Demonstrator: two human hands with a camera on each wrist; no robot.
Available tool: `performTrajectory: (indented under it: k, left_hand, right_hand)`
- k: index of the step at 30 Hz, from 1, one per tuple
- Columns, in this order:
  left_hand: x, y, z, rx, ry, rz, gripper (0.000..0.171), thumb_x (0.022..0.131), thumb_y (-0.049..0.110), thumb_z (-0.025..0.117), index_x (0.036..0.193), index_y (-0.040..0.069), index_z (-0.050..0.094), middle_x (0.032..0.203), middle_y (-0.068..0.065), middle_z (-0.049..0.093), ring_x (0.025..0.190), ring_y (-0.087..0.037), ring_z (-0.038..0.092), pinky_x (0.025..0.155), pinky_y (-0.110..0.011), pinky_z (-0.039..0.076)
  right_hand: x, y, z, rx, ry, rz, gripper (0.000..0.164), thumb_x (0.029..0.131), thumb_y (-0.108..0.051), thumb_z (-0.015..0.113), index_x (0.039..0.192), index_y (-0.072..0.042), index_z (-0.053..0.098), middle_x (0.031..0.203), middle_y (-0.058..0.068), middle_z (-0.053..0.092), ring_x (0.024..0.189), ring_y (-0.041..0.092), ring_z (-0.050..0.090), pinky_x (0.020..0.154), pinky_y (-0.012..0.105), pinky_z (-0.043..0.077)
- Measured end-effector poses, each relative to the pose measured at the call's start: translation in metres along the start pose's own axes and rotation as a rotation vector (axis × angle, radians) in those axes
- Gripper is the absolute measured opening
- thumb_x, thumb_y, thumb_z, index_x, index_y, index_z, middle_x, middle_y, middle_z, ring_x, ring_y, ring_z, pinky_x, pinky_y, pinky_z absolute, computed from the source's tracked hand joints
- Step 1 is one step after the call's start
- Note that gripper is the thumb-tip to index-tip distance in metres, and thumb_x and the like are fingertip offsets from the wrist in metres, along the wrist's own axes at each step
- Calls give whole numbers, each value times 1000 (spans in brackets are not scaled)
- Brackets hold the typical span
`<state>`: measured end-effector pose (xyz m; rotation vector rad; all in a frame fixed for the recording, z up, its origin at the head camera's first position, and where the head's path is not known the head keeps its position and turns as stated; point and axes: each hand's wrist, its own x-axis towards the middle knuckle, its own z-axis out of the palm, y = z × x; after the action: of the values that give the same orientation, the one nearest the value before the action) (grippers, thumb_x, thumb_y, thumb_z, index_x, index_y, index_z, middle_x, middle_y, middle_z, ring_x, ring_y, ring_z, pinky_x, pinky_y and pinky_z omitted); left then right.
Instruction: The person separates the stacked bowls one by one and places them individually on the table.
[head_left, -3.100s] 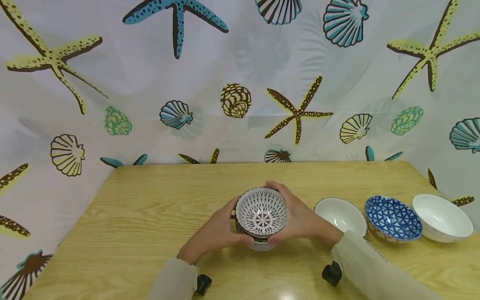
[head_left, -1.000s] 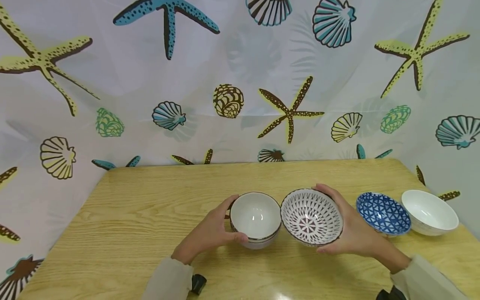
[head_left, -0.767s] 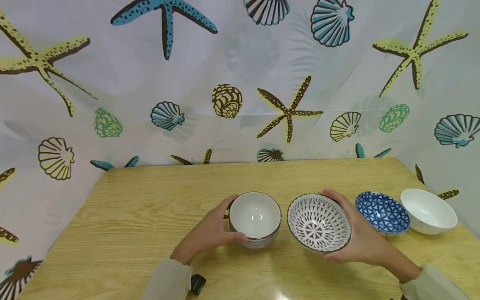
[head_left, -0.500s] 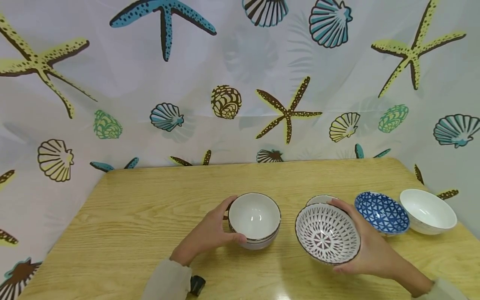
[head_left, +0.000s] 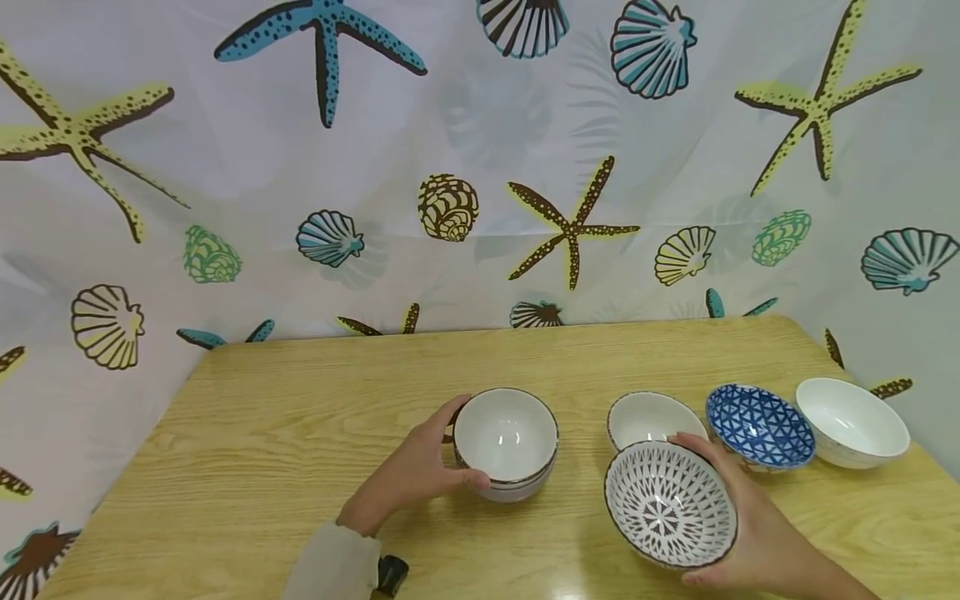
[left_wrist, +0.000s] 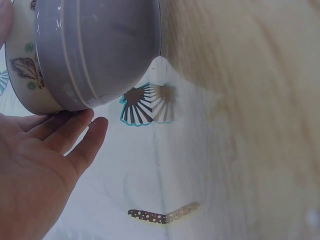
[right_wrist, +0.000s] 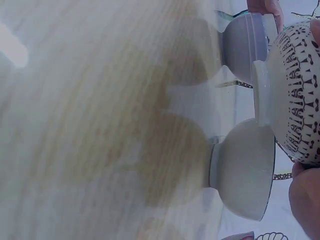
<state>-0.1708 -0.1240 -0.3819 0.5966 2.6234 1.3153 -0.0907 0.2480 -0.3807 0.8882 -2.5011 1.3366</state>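
A stack of two bowls (head_left: 507, 435) stands on the table: a white-lined bowl with a leaf pattern outside, nested in a grey bowl (left_wrist: 100, 50). My left hand (head_left: 416, 471) holds the stack's left side, thumb at the front and fingers behind. My right hand (head_left: 750, 537) grips the right rim of a white bowl with dark dashes inside (head_left: 670, 502). The right wrist view has this patterned bowl (right_wrist: 295, 90) raised off the table, its outside printed in dark marks. Just behind it stands a plain white bowl with a thin dark rim (head_left: 651, 417).
A blue patterned bowl (head_left: 759, 425) and a larger white bowl (head_left: 852, 422) stand in a row to the right of the plain one. Behind the wooden table (head_left: 300, 417) hangs a white cloth (head_left: 420, 142) printed with shells and starfish.
The patterned bowl was lifted off the stack by my right hand and has moved right and toward me, uncovering the plain white bowl behind. My left hand stays at the stack.
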Motion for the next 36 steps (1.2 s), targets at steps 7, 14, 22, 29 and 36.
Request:
performTrajectory:
  k: [7, 14, 22, 29, 36]
  left_hand:
    - [0, -1, 0, 7, -3, 15, 104, 70, 38, 83, 149, 4, 24, 148, -16, 39, 127, -35, 49, 100, -47, 46]
    - [1, -2, -1, 10, -6, 14, 105, 70, 40, 82, 150, 5, 24, 148, -15, 39, 127, -34, 48, 101, -46, 46]
    - [1, -1, -1, 12, -5, 15, 106, 70, 43, 82, 149, 5, 24, 147, -15, 40, 127, -33, 49, 101, -46, 46]
    - [1, 0, -1, 6, -7, 22, 105, 70, 43, 81, 150, 5, 24, 147, -16, 40, 127, -33, 48, 101, -46, 46]
    - [1, -1, -2, -2, -9, 20, 106, 70, 42, 82, 150, 5, 24, 147, -15, 39, 126, -34, 49, 101, -47, 46]
  right_hand:
    - [-11, 6, 3, 28, -26, 18, 123, 50, -15, 92, 150, -8, 22, 146, -5, 36, 124, -3, 40, 98, 12, 36]
    - [-18, 6, 5, 42, -52, 105, 122, 55, -16, 93, 151, -9, 18, 144, -4, 38, 122, -5, 42, 94, 17, 40]
    - [-23, 5, 5, 64, -53, 177, 118, 60, -12, 90, 152, -15, 16, 144, -6, 36, 121, -7, 41, 91, 17, 43]
    - [-21, 12, 5, -21, -32, 127, 123, 54, -18, 93, 152, -12, 19, 144, -5, 37, 122, -7, 40, 94, 17, 40]
    - [-24, 9, 4, 25, -43, 199, 120, 58, -15, 92, 152, -14, 18, 143, -2, 37, 120, -8, 41, 92, 17, 42]
